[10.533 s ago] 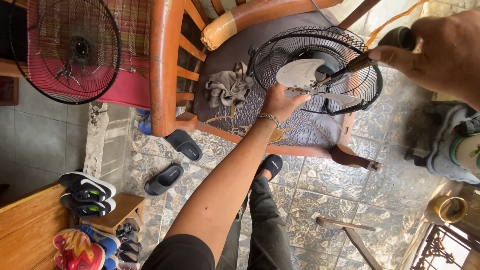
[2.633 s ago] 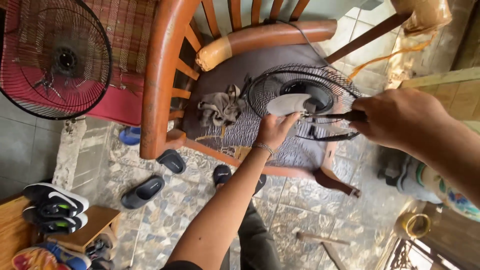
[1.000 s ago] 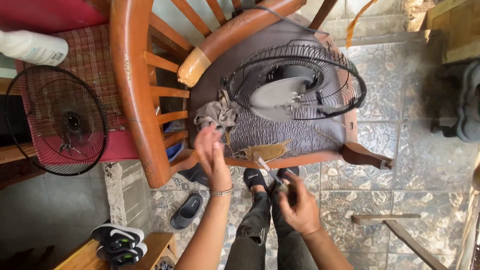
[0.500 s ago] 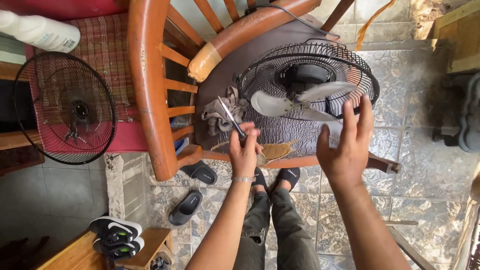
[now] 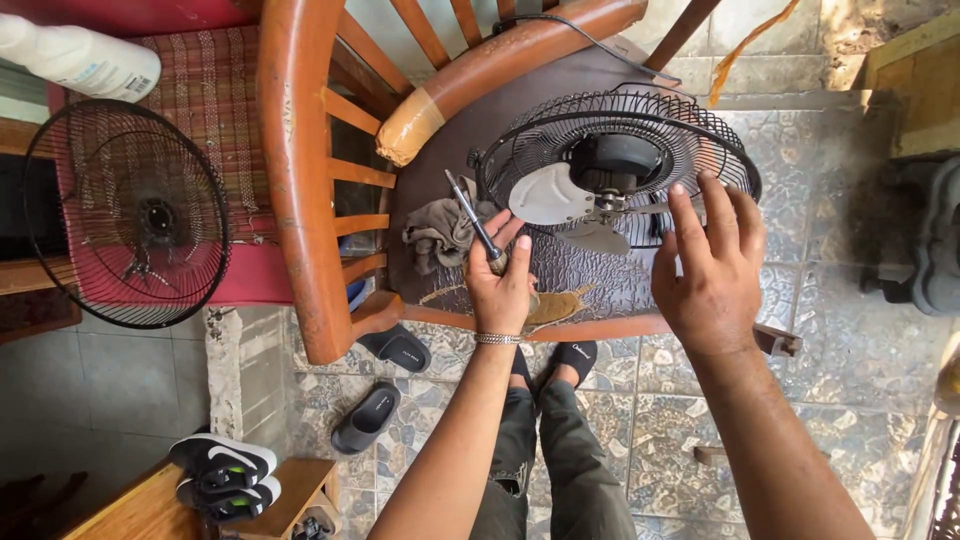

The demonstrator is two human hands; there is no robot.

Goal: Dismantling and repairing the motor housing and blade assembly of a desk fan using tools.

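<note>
Fingers of the left hand now grip a slim metal screwdriver (newly lifted), while the open right hand reaches the black wire-caged fan.

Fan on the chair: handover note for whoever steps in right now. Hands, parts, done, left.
Left hand: holds a screwdriver, tip pointing up and away, over the chair seat.
Right hand: empty, fingers spread at the fan's rear guard; contact unclear.
Parts: fan lies face up on the seat, blades exposed. A separate round grille leans left of the chair. Grey rag beside the fan.
Done: front grille appears to be off.
Left: blades and rear guard still on the motor.
</note>
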